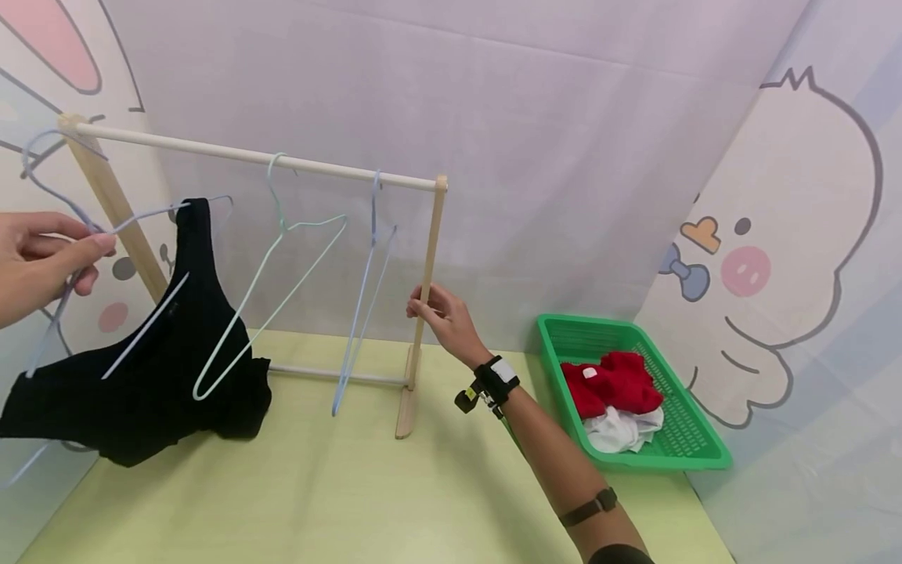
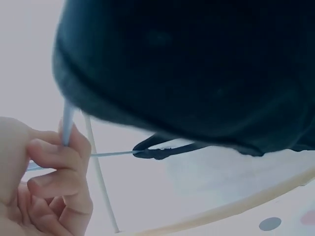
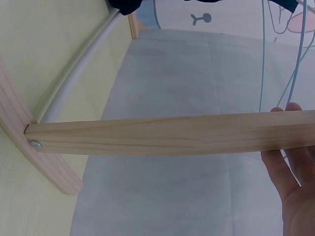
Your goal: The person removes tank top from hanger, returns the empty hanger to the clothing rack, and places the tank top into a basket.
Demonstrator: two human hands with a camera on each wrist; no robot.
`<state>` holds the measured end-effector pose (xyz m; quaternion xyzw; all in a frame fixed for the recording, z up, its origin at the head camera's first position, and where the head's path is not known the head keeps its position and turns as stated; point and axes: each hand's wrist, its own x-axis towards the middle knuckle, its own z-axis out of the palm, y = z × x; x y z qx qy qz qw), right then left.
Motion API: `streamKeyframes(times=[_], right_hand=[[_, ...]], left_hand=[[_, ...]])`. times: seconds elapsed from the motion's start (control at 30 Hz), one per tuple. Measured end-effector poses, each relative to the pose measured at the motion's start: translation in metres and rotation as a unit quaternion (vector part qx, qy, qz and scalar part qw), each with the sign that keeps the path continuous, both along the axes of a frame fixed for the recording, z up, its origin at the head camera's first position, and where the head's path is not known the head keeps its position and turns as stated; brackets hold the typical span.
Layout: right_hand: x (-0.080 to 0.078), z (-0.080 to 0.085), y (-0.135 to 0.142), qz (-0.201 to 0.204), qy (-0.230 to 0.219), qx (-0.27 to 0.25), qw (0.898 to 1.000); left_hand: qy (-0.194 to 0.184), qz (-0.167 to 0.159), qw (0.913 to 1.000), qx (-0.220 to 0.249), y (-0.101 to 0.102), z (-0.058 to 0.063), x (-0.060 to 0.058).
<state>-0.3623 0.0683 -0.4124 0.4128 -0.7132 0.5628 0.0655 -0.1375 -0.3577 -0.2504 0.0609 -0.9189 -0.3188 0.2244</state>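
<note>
My left hand (image 1: 49,262) pinches a pale blue clothes hanger (image 1: 146,325) just below its hook, between thumb and fingers. A black tank top (image 1: 155,376) hangs tilted on that hanger, one strap over its far arm. In the left wrist view the dark cloth (image 2: 187,64) fills the upper part, above my curled fingers (image 2: 64,162). The hanger's hook is in front of the left end of the wooden clothes rack (image 1: 431,243). My right hand (image 1: 451,321) holds the rack's right post, with fingers behind the wood (image 3: 162,135) in the right wrist view.
A mint green hanger (image 1: 283,225) and a light blue hanger (image 1: 373,207) hang bare on the rack's bar. On the pale yellow table (image 1: 352,493), a green basket (image 1: 694,415) at the right holds red cloth (image 1: 623,380) and white cloth (image 1: 620,431). Printed curtains stand behind.
</note>
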Motion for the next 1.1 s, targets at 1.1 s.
streamKeyframes(times=[1.1], right_hand=[[-0.001, 0.000, -0.001, -0.003, -0.011, -0.004, 1.000]], left_hand=[[-0.005, -0.038, 0.9923, -0.118, 0.022, -0.056, 0.047]])
